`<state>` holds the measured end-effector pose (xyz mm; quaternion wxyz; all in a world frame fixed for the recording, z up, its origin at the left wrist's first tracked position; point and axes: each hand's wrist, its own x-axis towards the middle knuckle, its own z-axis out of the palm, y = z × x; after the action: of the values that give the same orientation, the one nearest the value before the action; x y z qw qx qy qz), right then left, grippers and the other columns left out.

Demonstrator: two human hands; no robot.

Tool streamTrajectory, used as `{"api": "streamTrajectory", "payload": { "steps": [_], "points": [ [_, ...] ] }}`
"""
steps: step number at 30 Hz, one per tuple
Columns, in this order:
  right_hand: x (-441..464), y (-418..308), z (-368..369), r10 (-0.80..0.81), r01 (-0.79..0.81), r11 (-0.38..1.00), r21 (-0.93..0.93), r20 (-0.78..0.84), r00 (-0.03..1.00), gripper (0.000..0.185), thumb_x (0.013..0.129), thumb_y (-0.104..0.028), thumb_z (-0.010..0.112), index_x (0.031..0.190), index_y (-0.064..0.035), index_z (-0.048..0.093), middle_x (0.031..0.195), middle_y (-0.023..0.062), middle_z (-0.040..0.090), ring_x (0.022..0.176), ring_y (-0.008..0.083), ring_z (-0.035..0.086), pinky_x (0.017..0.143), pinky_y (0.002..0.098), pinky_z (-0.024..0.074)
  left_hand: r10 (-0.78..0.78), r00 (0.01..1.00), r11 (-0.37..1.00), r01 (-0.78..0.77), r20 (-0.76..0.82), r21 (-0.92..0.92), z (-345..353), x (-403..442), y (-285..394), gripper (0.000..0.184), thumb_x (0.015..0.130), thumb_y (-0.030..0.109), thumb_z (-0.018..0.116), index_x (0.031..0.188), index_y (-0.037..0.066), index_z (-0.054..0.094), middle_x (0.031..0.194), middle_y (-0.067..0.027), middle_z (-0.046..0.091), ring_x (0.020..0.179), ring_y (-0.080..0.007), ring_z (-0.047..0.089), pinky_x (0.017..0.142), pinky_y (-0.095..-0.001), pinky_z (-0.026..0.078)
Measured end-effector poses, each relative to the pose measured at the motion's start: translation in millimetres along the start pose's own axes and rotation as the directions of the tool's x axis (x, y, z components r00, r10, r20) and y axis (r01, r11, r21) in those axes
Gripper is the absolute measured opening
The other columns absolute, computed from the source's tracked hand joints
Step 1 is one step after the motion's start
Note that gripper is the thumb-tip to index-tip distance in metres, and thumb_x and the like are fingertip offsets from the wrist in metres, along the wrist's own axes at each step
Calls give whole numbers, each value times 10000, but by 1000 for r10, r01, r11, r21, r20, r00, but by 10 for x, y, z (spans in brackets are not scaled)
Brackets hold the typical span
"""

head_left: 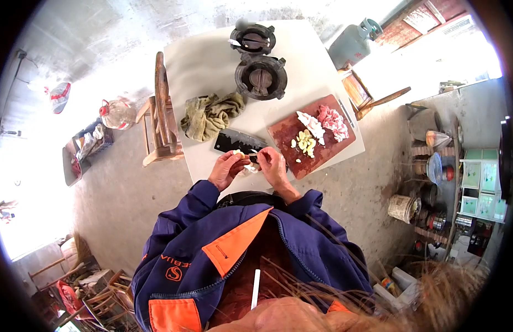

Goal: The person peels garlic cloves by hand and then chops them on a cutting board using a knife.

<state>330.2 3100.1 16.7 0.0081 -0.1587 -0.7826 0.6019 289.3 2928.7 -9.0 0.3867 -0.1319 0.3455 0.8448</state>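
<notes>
My left hand (228, 169) is closed in a pinch on a pale garlic clove (239, 154) at the table's near edge. Just beside it, my right hand (273, 166) has its fingers pressed together. A thin whitish sliver shows at those fingertips, too small to name surely. Whitish scraps (251, 167) lie below and between the hands. Beyond my fingers rests a cleaver (237, 141) with a dark wet blade; its handle is partly hidden by the hands. On the reddish cutting board (285, 133) to the right are peeled garlic cloves (306, 145), white fatty pieces (312, 126) and pink meat (334, 123).
A crumpled olive cloth (206, 117) lies left of the cleaver on the pale table (201, 61). Two black burner stands (261, 77) occupy its far part. Wooden chairs (162, 119) flank the table, and a gas cylinder (350, 47) stands behind its far right corner.
</notes>
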Motion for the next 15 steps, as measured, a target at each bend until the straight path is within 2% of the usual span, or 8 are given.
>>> {"api": "streamTrajectory", "payload": {
  "steps": [2, 6, 8, 9, 10, 11, 12, 15],
  "points": [
    [132, 249, -49, -51, 51, 998, -37, -10, 999, 90, 791, -73, 586, 801, 16, 589, 619, 96, 605, 575, 146, 594, 528, 268, 454, -11, 999, 1000, 12, -33, 13, -14, -25, 28, 144, 864, 125, 561, 988, 55, 585, 934, -98, 640, 850, -182, 637, 674, -230, 530],
    [390, 529, -128, 164, -156, 974, -162, 40, 986, 128, 766, -94, 606, 851, -1, 623, 667, 108, 630, 582, 138, 597, 560, 254, 474, 9, 997, 996, -3, -72, 84, -186, -66, 21, 149, 866, 141, 564, 991, 60, 583, 931, -88, 638, 845, -172, 636, 672, -222, 524],
    [535, 1228, 3, 18, -13, 999, -53, 85, 996, 267, 730, -65, 589, 994, -25, 588, 887, 137, 628, 782, 197, 615, 669, 293, 485, 0, 997, 994, 9, -76, 110, -245, -109, 15, 150, 867, 146, 564, 991, 65, 583, 925, -81, 637, 840, -164, 634, 669, -217, 518],
    [493, 1188, -6, 22, -17, 999, -51, 86, 996, 267, 730, -65, 589, 994, -25, 588, 887, 137, 628, 782, 197, 615, 669, 293, 485, -17, 995, 991, 30, -93, 131, -241, -141, 28, 156, 869, 144, 558, 1005, 70, 580, 932, -67, 632, 843, -146, 623, 668, -209, 504],
    [413, 1108, -31, -145, 166, 894, -417, 81, 986, 362, 709, -52, 579, 1069, -42, 546, 1005, 147, 577, 895, 243, 571, 731, 327, 470, -34, 993, 987, 51, -111, 152, -247, -167, 35, 164, 872, 142, 552, 1019, 75, 577, 938, -52, 627, 846, -128, 613, 667, -200, 489],
    [338, 1023, -47, -299, 305, 628, -716, 139, 944, 461, 688, -39, 569, 1143, -60, 503, 1123, 156, 525, 1007, 289, 526, 792, 361, 455, -35, 993, 987, 52, -112, 152, -276, -183, 36, 164, 872, 142, 552, 1019, 75, 577, 938, -52, 627, 846, -128, 613, 667, -200, 489],
    [265, 1020, -60, -205, 266, 673, -690, 171, 964, 595, 662, -35, 572, 1234, -68, 412, 1201, 164, 433, 1061, 352, 439, 846, 418, 411, -43, 993, 986, 60, -111, 155, -303, -198, 41, 168, 873, 145, 550, 1025, 78, 576, 945, -49, 627, 856, -128, 611, 666, -200, 487],
    [64, 974, -62, -219, 254, 668, -699, 141, 965, 625, 668, -41, 583, 1259, -54, 379, 1144, 160, 458, 1008, 332, 464, 822, 421, 412, -49, 992, 987, 67, -120, 148, -291, -259, 46, 159, 874, 142, 545, 1015, 76, 577, 949, -53, 628, 859, -134, 613, 668, -204, 490]
  ]
}}
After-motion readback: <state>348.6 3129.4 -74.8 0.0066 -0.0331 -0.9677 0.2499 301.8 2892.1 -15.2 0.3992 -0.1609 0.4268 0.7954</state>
